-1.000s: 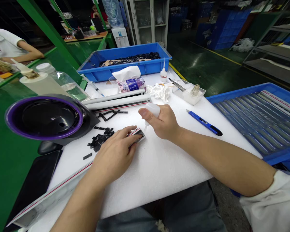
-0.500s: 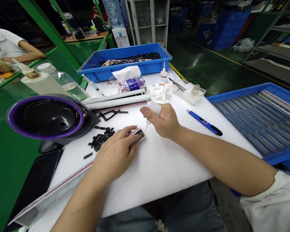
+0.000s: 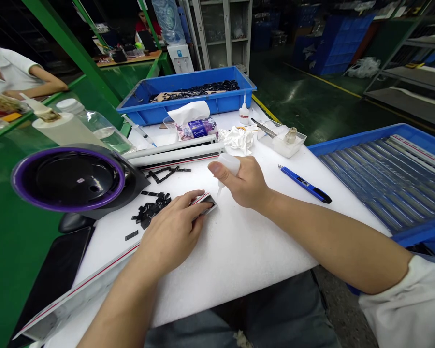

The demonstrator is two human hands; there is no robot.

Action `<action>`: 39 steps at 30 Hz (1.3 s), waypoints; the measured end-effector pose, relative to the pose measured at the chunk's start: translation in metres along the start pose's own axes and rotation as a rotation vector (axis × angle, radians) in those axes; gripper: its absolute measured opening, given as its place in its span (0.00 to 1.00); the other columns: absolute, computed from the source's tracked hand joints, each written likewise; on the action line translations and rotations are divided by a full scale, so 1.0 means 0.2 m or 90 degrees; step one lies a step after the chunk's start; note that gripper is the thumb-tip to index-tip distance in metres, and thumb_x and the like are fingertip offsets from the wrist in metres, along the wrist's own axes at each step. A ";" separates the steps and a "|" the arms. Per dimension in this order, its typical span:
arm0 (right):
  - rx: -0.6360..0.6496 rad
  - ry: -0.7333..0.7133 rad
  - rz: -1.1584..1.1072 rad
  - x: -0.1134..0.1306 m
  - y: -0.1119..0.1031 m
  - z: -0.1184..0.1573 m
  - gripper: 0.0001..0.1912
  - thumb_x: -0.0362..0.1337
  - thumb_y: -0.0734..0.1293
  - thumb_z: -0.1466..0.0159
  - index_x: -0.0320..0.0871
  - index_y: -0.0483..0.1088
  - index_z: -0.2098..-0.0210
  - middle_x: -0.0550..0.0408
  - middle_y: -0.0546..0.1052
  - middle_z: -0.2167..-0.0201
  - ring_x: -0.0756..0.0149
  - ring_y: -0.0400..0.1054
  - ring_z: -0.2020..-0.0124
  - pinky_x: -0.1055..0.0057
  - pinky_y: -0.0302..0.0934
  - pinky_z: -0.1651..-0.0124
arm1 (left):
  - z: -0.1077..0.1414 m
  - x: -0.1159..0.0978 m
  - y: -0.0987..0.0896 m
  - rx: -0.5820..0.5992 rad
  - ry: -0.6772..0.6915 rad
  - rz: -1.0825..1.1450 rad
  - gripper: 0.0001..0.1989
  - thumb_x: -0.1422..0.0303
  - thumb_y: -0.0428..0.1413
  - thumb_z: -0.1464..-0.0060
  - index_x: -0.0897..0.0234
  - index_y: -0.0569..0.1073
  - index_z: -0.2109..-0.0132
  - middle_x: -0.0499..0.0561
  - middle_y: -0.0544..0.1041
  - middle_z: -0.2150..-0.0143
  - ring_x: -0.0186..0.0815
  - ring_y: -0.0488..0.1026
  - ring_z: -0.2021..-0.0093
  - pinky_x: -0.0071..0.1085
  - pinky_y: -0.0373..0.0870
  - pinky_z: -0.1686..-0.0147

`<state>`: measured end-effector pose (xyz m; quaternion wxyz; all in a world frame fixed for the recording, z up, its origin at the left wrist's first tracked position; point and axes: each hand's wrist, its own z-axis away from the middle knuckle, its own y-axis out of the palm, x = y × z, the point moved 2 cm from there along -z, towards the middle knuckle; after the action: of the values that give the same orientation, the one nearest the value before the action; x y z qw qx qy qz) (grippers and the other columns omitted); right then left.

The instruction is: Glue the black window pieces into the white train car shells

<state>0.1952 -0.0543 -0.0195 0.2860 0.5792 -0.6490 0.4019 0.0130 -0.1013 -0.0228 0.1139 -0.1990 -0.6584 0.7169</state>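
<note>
My left hand (image 3: 176, 227) is closed around the near end of a long white channel strip (image 3: 83, 287) with a red line, its fingertips reaching into the open end. The strip runs back under my forearm to the lower left. In my right hand (image 3: 250, 183) is a white squeeze bottle (image 3: 229, 164), held nozzle down. The thin nozzle points at the table just beside the strip's end, apart from it. A pile of small black rectangular pieces (image 3: 150, 211) lies left of my left hand. More black pieces (image 3: 165, 173) are scattered behind it.
Behind are two more strips (image 3: 181, 155), a tissue pack (image 3: 197, 128), crumpled tissue (image 3: 238, 139), a clear tray (image 3: 286, 142) and a small glue bottle (image 3: 244, 115). A blue utility knife (image 3: 304, 183) lies right. Blue crates (image 3: 188, 105) stand behind and right. A purple-rimmed black fan (image 3: 68, 176) stands left.
Both hands keep nearly the same pose and hold. The whole view has shifted very slightly; the bottle's nozzle stays beside the strip's end.
</note>
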 end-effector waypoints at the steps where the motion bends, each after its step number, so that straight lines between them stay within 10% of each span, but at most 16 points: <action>1: 0.002 -0.001 -0.005 0.00 0.00 0.00 0.27 0.53 0.63 0.34 0.43 0.59 0.82 0.62 0.58 0.85 0.75 0.54 0.80 0.72 0.49 0.75 | 0.00 0.00 0.00 0.000 0.000 0.000 0.20 0.60 0.41 0.35 0.47 0.72 0.44 0.45 0.65 0.34 0.47 0.68 0.41 0.49 0.72 0.48; 9: -0.095 0.161 -0.271 -0.02 -0.12 -0.09 0.24 0.58 0.63 0.36 0.44 0.70 0.73 0.59 0.68 0.81 0.73 0.60 0.81 0.74 0.53 0.79 | 0.00 0.01 0.00 -0.017 0.017 0.002 0.19 0.61 0.42 0.36 0.49 0.73 0.45 0.45 0.66 0.35 0.46 0.69 0.42 0.47 0.71 0.46; 17: 0.052 0.259 -0.501 -0.10 -0.25 -0.19 0.12 0.44 0.70 0.42 0.44 0.73 0.61 0.53 0.79 0.60 0.65 0.73 0.59 0.73 0.68 0.66 | -0.01 0.00 0.00 -0.020 0.017 0.010 0.20 0.61 0.43 0.36 0.51 0.74 0.45 0.47 0.67 0.35 0.46 0.68 0.41 0.45 0.70 0.45; 28: 0.148 0.117 0.079 -0.30 -0.07 -0.15 0.12 0.35 0.70 0.44 0.40 0.73 0.60 0.55 0.77 0.65 0.66 0.71 0.63 0.66 0.64 0.55 | 0.02 -0.03 -0.01 -0.035 0.029 -0.004 0.19 0.65 0.44 0.36 0.51 0.74 0.46 0.48 0.67 0.35 0.46 0.70 0.42 0.45 0.71 0.47; 34: 0.199 0.039 0.240 -0.21 -0.06 -0.13 0.20 0.33 0.71 0.44 0.40 0.71 0.52 0.50 0.77 0.58 0.63 0.71 0.58 0.65 0.63 0.53 | 0.02 -0.03 -0.01 -0.040 0.034 -0.011 0.19 0.66 0.43 0.36 0.52 0.74 0.45 0.49 0.68 0.36 0.46 0.70 0.42 0.45 0.71 0.46; 39: -0.154 -0.043 0.346 -0.04 -0.42 -0.21 0.09 0.36 0.69 0.42 0.43 0.72 0.61 0.54 0.74 0.68 0.64 0.67 0.67 0.65 0.61 0.59 | 0.01 -0.01 0.00 -0.040 0.017 -0.002 0.18 0.63 0.43 0.35 0.50 0.74 0.46 0.48 0.67 0.35 0.47 0.70 0.42 0.45 0.73 0.48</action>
<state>0.2753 -0.0148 0.0120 0.2132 0.3592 -0.8326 0.3637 0.0139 -0.1045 -0.0215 0.1178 -0.2109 -0.6792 0.6930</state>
